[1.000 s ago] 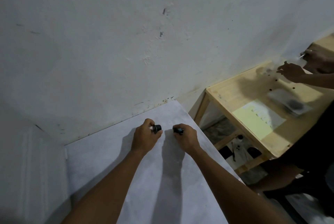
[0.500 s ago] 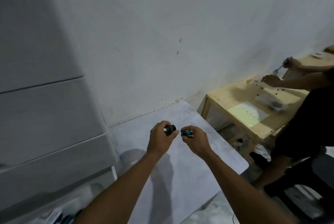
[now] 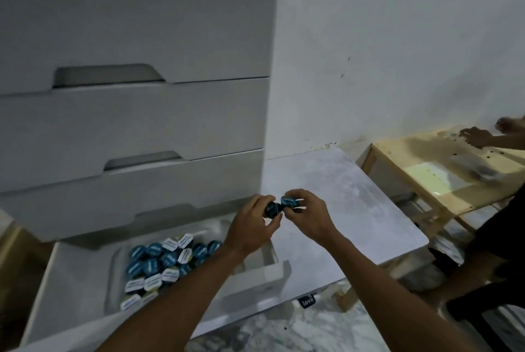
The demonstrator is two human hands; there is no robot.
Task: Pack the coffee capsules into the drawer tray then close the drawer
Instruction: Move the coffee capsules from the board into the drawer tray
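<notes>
Above the table's point(image 3: 355, 198) left edge | your left hand point(image 3: 251, 228) grips a capsule point(image 3: 271, 209) | your right hand point(image 3: 308, 216) pinches another capsule point(image 3: 289, 201), touching the first | open drawer point(image 3: 74, 272) below left.

A pale grey marbled tabletop point(image 3: 341, 204) runs back to a white wall point(image 3: 397, 39) that carries a few dark specks and scuffs. Above and left of it stand two closed grey drawer fronts point(image 3: 127, 124) with cut-out handles. To the right, just beside the tabletop, is a light wooden table point(image 3: 403, 164) with a pale yellow-green sheet point(image 3: 426, 178) lying flat on it (another person's hands point(image 3: 480, 137) are at its far end, blurred). A small black tag point(image 3: 308, 301) with white lettering hangs under the tabletop's near edge
</notes>
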